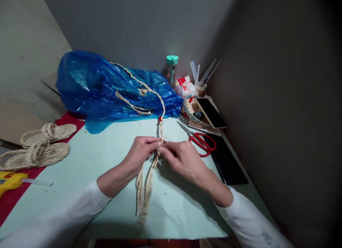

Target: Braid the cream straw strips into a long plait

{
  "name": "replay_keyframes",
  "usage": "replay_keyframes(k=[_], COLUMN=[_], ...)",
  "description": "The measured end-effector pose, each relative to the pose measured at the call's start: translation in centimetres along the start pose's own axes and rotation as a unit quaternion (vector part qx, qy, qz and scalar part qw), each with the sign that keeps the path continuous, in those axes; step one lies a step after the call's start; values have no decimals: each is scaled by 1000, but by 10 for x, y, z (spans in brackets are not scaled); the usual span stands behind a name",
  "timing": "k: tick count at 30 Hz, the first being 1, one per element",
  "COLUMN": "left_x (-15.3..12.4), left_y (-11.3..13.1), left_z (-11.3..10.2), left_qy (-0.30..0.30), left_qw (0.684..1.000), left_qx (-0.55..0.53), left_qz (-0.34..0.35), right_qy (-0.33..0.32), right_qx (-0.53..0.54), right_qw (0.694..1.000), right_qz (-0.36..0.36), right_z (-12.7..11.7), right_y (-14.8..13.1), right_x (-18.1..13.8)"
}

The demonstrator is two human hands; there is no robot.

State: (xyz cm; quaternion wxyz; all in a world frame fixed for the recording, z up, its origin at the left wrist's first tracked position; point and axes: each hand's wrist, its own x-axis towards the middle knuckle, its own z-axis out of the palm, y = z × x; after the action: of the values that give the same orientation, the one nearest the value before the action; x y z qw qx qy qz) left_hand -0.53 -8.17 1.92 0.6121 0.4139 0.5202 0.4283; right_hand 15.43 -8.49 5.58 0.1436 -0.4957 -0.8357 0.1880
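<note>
Rising from a cup (200, 89), sticks (193, 70) lean beyond fingers (154, 146) pinching cord (163, 108).

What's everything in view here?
Braided cord: 1, straw, bag to hands
Clip: 1, red, at cord
Plastic bag: 1, blue, table's far side
Strand bundle: 1, straw, on bag
Bottle: 1, clear, teal lid, by wall
Packet: 1, white and red, beside bottle
Sticks: several, whitish, in pale cup
Basket: 1, straw and blue, far right
Phone: 1, black, against basket
Scissors: 1, red-handled, right of hands
Slab: 1, black, table's right side
Sandals: 2, straw, left
Glue gun: 1, yellow, left edge
Table cover: 1, pale green, under hands
Cloth: 1, red, left
Left hand: 1, white-sleeved, pinching cord
Right hand: 1, white-sleeved, at cord
</note>
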Motion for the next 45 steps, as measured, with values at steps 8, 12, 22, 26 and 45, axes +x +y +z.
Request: replay_keyframes(k=[8, 12, 22, 26, 45], left_x=[-6, -7, -9, -18, -34], left_y=[5, 3, 0, 15, 26], left_z=[1, 2, -1, -1, 10], left_qy=[-33, -19, 3, 11, -95], left_qw=[999, 1000, 984, 929, 915], left_qx=[-37, -15, 160, 345, 368], left_qz=[-13, -3, 84, 137, 133], right_qy=[-64, -70, -20, 34, -27], right_qx=[302, 401, 428, 358, 565], right_qw=[951, 912, 898, 931, 820], right_qz=[11, 53, 94, 63, 84], right_z=[10, 24, 34, 37, 25], right_y=[16, 12, 12, 16, 22], right_x=[11, 13, 11, 11, 12])
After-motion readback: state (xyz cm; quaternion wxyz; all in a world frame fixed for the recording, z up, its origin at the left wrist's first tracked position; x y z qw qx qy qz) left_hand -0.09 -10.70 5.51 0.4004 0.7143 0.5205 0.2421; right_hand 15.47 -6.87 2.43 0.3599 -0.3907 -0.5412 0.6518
